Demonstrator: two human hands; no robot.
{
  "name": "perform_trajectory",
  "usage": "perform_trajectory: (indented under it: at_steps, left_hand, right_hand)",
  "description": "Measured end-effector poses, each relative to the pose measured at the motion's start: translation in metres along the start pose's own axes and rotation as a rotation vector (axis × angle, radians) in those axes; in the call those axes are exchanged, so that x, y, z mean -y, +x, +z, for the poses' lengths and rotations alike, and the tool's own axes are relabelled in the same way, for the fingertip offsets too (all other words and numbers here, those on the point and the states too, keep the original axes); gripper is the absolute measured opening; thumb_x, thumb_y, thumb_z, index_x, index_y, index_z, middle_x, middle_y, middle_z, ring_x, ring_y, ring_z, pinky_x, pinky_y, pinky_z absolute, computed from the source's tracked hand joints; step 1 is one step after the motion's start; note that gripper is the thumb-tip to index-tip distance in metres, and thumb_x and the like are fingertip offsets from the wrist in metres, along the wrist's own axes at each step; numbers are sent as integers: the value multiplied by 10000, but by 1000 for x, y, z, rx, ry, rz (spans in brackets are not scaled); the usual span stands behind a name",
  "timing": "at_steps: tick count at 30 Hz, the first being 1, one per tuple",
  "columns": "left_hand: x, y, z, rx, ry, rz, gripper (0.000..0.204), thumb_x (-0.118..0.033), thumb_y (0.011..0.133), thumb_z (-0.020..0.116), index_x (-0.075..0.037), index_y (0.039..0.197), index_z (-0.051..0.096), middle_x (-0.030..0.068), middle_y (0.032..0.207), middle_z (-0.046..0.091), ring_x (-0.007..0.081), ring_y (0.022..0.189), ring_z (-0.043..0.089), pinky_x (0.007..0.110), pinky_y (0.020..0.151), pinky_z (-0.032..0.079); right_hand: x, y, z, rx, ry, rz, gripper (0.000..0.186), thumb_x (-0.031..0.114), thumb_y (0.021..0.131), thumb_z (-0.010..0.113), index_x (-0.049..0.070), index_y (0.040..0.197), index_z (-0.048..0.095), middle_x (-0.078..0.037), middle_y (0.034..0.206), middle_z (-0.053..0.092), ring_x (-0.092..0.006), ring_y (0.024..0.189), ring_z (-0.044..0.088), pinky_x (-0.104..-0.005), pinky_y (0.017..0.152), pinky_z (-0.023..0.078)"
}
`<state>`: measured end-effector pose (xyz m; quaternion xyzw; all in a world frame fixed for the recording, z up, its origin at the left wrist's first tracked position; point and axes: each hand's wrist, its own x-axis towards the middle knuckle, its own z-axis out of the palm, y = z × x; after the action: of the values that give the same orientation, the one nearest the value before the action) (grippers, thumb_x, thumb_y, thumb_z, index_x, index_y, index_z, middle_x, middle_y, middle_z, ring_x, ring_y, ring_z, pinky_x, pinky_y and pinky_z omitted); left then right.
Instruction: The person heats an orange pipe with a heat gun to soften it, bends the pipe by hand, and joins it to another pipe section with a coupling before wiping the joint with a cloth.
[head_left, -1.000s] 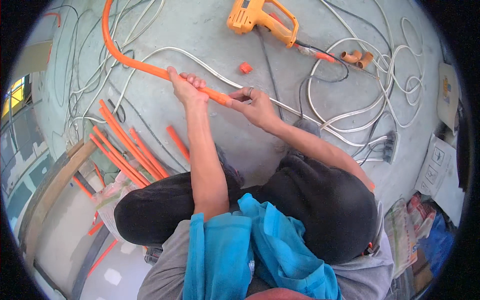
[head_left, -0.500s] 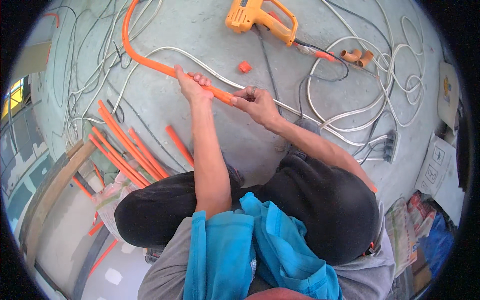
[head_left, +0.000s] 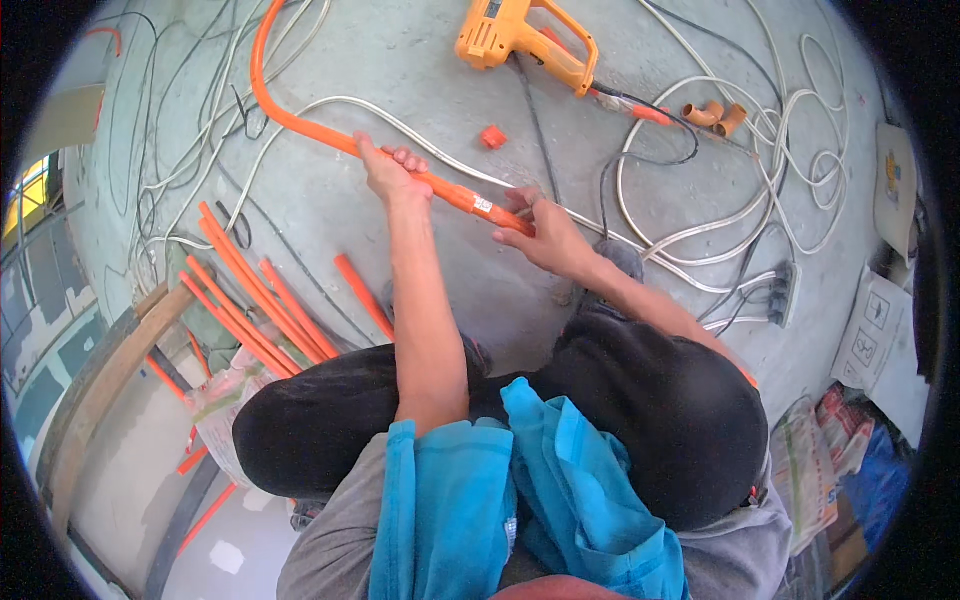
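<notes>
Orange pipe, held before me above the grey floor, its bend curving away toward the upper left. My left hand is wrapped around the straight length; my right hand grasps the near end between thumb and fingers. I judge it light, fairly stiff and smooth, best held along the straight run.

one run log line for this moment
left hand: grips orange pipe | right hand: at its right end | pipe: curved | yellow tool: on floor
</notes>
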<state>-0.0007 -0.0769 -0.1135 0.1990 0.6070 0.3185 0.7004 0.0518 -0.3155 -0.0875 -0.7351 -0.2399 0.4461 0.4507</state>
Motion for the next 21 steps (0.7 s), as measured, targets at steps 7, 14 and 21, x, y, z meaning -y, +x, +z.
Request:
perform_trajectory:
  at_steps: [7, 14, 21]
  left_hand:
    - [3, 1, -5, -10, -62, -6, 590, -694, 983, 501, -134, 819, 412, -5, 611, 384, 137, 493, 346, 307, 462, 318]
    - [-6, -24, 10, 206, -296, 28, 540, -598, 1062, 431, -114, 826, 470, 1, 643, 414, 147, 530, 393, 340, 504, 370]
    - [-40, -21, 42, 1085, -679, -234, 464, -424, 1064, 555, -167, 696, 438, -57, 555, 370, 55, 408, 301, 231, 389, 307]
  right_hand:
    - [-26, -26, 3, 34, -324, -11, 439, 320, 1026, 590, 12, 1339, 587, -267, 1124, 691, -459, 1012, 667, -522, 883, 536]
    - [4, -30, -26, 12, -345, -141, 434, 324, 1026, 601, 9, 1324, 607, -275, 1111, 684, -465, 957, 674, -516, 825, 541]
    - [75, -35, -62, -66, -327, -210, 390, 244, 1018, 636, -29, 1297, 638, -271, 986, 685, -425, 844, 695, -459, 730, 540]
